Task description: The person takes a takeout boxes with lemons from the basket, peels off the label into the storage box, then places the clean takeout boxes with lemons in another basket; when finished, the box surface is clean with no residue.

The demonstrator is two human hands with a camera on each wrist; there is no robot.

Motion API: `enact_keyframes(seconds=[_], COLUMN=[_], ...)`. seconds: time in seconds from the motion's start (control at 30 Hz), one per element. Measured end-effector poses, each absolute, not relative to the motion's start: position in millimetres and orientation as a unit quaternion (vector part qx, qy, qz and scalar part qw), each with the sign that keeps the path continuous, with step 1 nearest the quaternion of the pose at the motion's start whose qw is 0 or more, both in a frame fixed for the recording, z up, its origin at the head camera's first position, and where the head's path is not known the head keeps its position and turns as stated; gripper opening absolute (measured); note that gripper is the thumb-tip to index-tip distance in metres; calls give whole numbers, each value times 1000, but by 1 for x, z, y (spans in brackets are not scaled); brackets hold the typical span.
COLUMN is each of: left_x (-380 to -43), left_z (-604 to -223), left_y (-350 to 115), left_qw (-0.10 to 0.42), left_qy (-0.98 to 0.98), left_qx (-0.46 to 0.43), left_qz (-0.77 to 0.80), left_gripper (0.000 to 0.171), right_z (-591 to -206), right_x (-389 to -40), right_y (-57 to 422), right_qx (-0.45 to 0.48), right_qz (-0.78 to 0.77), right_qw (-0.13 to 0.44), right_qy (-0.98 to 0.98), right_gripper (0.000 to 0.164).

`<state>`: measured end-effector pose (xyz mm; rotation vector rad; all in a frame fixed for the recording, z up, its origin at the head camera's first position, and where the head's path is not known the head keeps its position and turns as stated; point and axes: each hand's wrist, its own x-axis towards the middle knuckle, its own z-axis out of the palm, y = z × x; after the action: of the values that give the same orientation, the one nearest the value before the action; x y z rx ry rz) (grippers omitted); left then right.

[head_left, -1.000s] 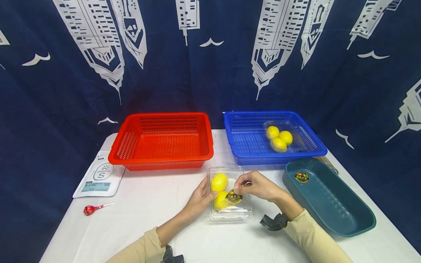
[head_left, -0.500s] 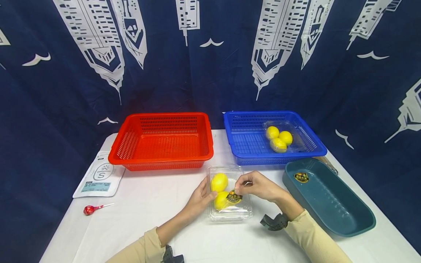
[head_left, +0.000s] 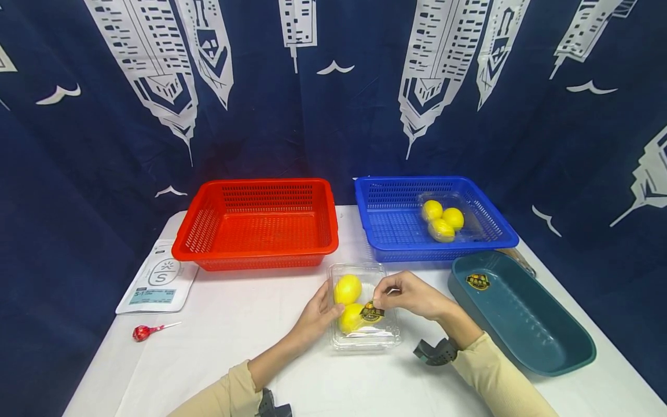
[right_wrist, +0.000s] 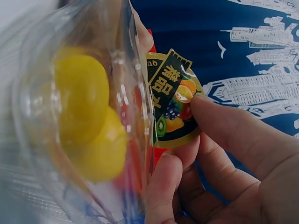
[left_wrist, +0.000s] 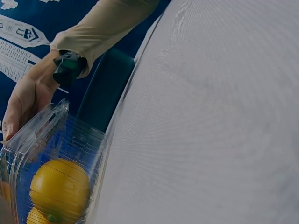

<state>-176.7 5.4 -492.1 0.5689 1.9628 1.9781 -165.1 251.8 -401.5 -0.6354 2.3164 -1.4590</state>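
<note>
A clear plastic clamshell box (head_left: 383, 340) with yellow lemons (head_left: 347, 288) inside lies on the white table. My left hand (head_left: 314, 317) holds its left side, thumb over the lid. Above the lid's right half, my right hand (head_left: 409, 296) pinches a round black-and-gold fruit sticker (head_left: 372, 314) by its edge. In the right wrist view the sticker (right_wrist: 175, 98) shows printed fruit and gold characters, its inner edge right at the lid. The left wrist view shows a lemon (left_wrist: 60, 189) through the box's ribbed wall; most of my left hand is out of that view.
A red basket (head_left: 255, 255) and a blue basket (head_left: 438, 250) stand at the back; the blue one holds another lemon box (head_left: 442, 230). A teal tray (head_left: 531, 324) with a sticker (head_left: 477, 281) is at right. A white pouch (head_left: 156, 284) and lollipop (head_left: 141, 332) lie left.
The sticker's tilt between my right fingertips has changed slightly. The box and my left hand have stayed in place.
</note>
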Motion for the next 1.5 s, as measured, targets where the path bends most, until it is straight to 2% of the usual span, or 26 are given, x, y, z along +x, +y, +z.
enact_keyframes(seconds=[0.97, 1.5], left_x=[-177, -177], left_z=[-492, -492], left_y=[6, 6], left_qw=[148, 140], left_qy=[686, 698], left_qx=[197, 198], left_qz=[684, 674], left_gripper=[76, 75], right_z=[-407, -408], right_x=[-169, -170], right_y=[260, 262], right_qx=[-218, -205], right_qz=[-555, -571], right_qw=[190, 197], right_qy=[780, 770], right_gripper=[22, 21])
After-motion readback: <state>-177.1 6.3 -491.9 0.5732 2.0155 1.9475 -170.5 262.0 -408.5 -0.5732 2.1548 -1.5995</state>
